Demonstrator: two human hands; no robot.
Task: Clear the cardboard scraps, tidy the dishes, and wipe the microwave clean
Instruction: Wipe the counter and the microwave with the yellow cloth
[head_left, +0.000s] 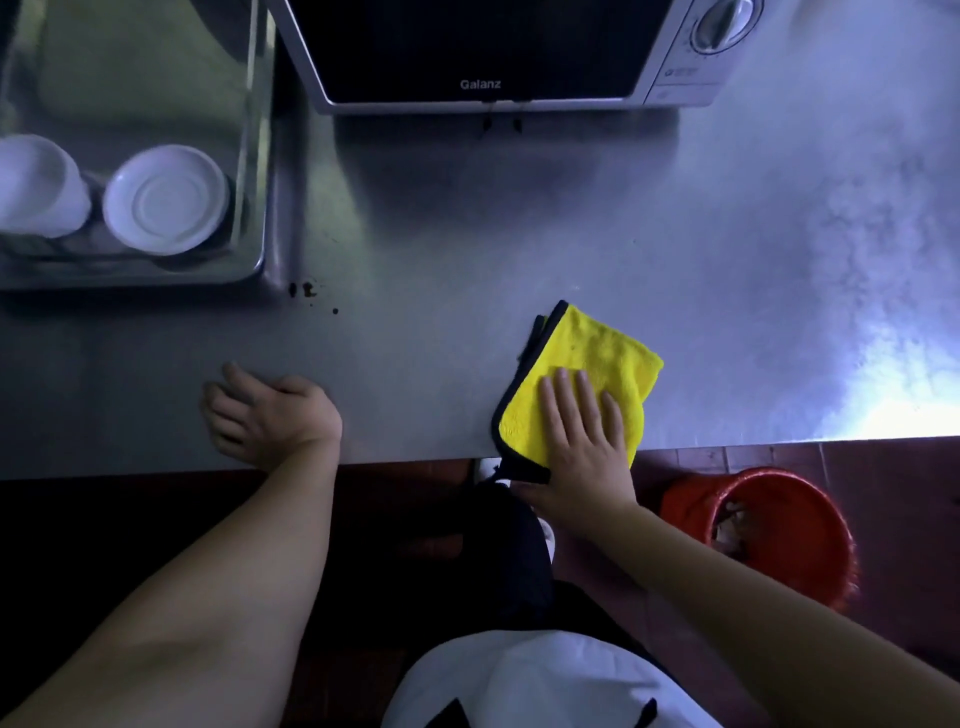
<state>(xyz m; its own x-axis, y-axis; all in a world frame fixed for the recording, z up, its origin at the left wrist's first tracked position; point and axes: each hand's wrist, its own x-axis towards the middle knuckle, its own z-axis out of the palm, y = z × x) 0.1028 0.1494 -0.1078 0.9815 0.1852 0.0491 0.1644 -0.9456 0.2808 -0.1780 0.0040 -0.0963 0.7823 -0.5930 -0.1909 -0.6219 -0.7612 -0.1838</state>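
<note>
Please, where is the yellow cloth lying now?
In the head view the yellow cloth lies on the counter at its front edge, right of centre, under the right hand, with the microwave behind it and the red bucket on the floor below.

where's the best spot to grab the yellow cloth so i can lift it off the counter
Probably its near edge, coming from the front. The cloth lies folded flat on the counter, and its near corner hangs just over the front edge, so a thumb can slip under there. The right hand lies flat on top; its fingers could pinch down against that thumb.
</note>
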